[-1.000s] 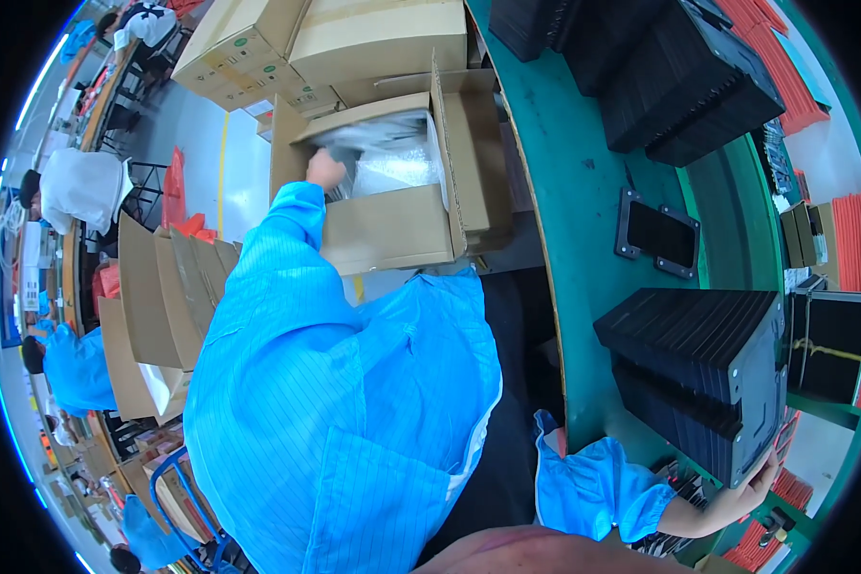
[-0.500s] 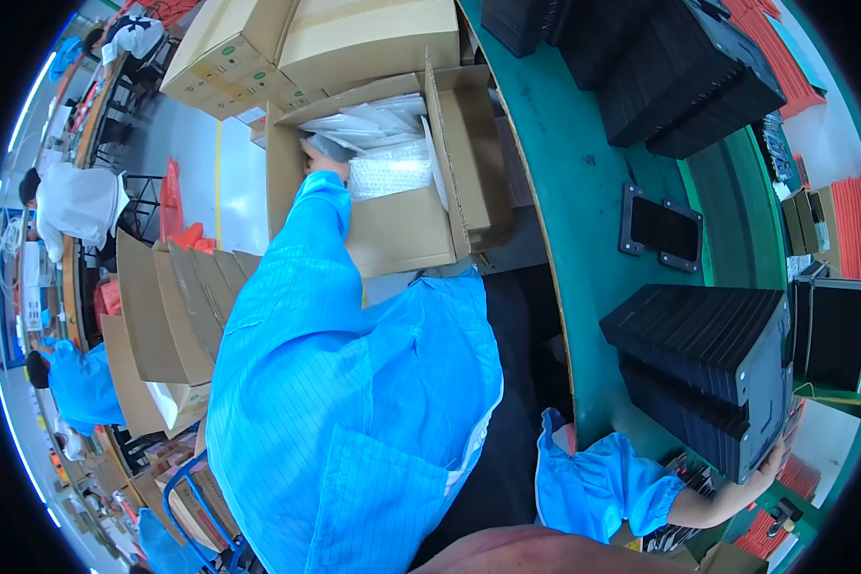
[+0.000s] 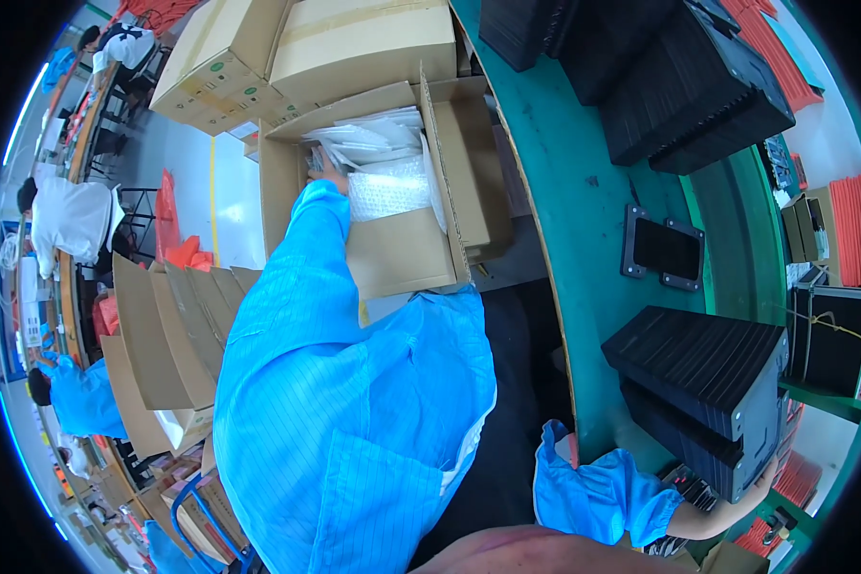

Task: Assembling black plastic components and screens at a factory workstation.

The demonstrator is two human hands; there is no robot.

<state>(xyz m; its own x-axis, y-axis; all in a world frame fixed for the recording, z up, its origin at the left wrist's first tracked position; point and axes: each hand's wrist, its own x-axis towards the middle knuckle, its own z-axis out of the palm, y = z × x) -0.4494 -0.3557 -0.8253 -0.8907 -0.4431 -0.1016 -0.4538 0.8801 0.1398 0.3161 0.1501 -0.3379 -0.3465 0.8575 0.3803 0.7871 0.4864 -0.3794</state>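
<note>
Inside an open cardboard box (image 3: 402, 258), my left hand (image 3: 329, 173) reaches down along the left wall. It touches grey, crinkled wrapping, and its fingers are mostly hidden. Clear bubble wrap (image 3: 389, 191) and white padded sheets (image 3: 378, 134) fill the box beside it. At the lower right, my right hand (image 3: 761, 485) rests with stretched fingers against the near end of a black panel stack (image 3: 694, 359). These thin panels stand on edge, leaning, on the green bench (image 3: 584, 239). A single black panel (image 3: 665, 249) with grey brackets at both ends lies flat farther up the bench.
More black panel stacks (image 3: 679, 81) stand at the bench's far end. Closed cartons (image 3: 364, 43) sit beyond the open box. Folded cardboard boxes (image 3: 163, 335) are at my left. Other people (image 3: 72, 225) work along a bench at the far left.
My left hand has moved slightly lower in the picture, over the grey wrapping. The view has shifted a little. My right hand stays against the panel stack.
</note>
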